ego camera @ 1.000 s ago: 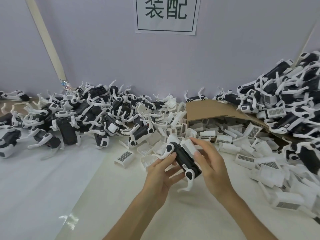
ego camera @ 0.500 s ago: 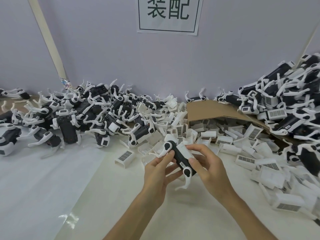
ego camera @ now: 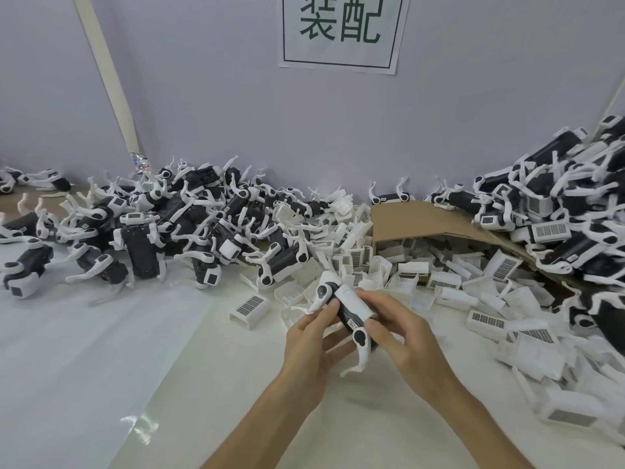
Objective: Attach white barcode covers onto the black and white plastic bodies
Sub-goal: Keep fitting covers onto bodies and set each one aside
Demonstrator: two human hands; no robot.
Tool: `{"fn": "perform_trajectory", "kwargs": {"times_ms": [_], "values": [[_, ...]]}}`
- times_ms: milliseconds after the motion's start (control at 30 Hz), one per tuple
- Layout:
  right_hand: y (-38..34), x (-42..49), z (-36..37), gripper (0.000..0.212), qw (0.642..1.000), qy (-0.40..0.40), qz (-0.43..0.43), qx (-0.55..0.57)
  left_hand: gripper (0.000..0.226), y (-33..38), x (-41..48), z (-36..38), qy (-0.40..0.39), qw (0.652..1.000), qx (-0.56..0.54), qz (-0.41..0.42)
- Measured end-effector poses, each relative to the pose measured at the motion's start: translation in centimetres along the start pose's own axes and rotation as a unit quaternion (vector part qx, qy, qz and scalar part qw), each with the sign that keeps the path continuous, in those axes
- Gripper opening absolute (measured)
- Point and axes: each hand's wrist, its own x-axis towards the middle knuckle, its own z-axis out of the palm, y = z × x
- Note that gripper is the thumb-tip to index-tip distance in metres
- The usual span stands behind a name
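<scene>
Two hands hold one black and white body (ego camera: 347, 318) before the cardboard box (ego camera: 416, 218): left hand (ego camera: 313, 343) grips its end, right hand (ego camera: 406, 333) pinches the white barcode cover (ego camera: 354, 301), loose a second ago, now flush, probably attached.

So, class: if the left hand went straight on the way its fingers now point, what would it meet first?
The left hand grips the plastic body, so that comes first. Beyond it, probably the loose white covers by the cardboard box, though depth is unclear.

wall sign (ego camera: 341, 28) | beige strip (ego camera: 108, 79) | cardboard box (ego camera: 422, 218), perhaps tipped over
</scene>
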Motion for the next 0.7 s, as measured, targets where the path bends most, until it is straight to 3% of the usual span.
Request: {"fn": "perform_trajectory", "kwargs": {"times_ms": [600,700], "values": [[-0.2,0.1,0.8,0.049,0.996,-0.079,-0.021,-0.037,0.030,0.5,0.0,-0.1,0.065,0.998,-0.017,0.000],[0.0,0.0,1.0,0.050,0.994,-0.096,-0.017,-0.054,0.037,0.9,-0.3,-0.1,0.036,0.999,-0.002,-0.016]]}}
